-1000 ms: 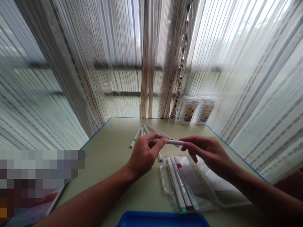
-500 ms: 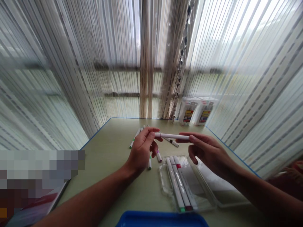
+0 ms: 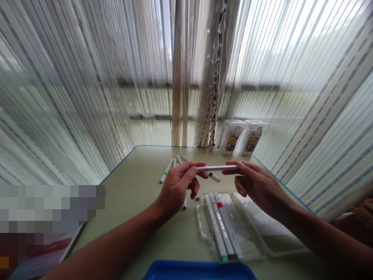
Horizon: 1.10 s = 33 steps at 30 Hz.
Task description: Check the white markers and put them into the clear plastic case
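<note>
White marker (image 3: 217, 168) held level above the table (image 3: 136, 198), lying 9-to-3 across the view, clear of the surface. Left hand (image 3: 177, 188) pinches its 9 o'clock end between thumb and fingertips; right hand (image 3: 256, 184) grips the 3 o'clock end the same way, other fingers curled loosely below. Both grasps closed on the barrel, bare middle section showing between them. At 6 o'clock from the marker, on the table, a clear plastic case (image 3: 249, 233) lies open with three markers (image 3: 223, 229) side by side in its left part — caps toward the near edge, one green, one dark red; the third cap's colour can't be made out. Its lid is spread flat to the right. At 9 to 10 o'clock, behind and under the left hand, loose markers (image 3: 168, 168) lie scattered, one with a green band. At 1 o'clock, against the curtain (image 3: 87, 85), two upright marker boxes (image 3: 233, 136) stand touching. A blue tray (image 3: 198, 271) shows its rim at the near edge, at 6 o'clock.
</note>
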Motion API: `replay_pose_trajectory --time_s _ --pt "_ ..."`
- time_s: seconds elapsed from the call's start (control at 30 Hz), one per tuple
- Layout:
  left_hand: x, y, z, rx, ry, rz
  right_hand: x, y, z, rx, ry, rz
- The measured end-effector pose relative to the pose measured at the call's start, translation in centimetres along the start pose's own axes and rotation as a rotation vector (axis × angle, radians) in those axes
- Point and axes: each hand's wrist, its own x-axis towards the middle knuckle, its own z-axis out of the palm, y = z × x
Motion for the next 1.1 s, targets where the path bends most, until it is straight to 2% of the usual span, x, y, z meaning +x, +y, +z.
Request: replay_pose_trajectory --time_s 0.27,0.67,0.87,1.1 --pt "0.4 -0.2 -0.2 0.119 0.087 -0.027 0.0 0.3 0.0 -0.083 -0.028 -0.034" --pt "0.2 -0.3 -0.2 0.242 0.081 -0.066 -0.2 0.5 -0.4 -0.261 -0.132 -0.086" --pt "-0.2 0.0 0.3 0.32 0.014 -0.082 -0.8 0.3 0.2 -0.355 -0.144 -0.125" --pt "-1.2 0.2 1.6 0.428 -0.167 0.0 -1.7 0.1 1.0 -0.423 -0.199 -0.063"
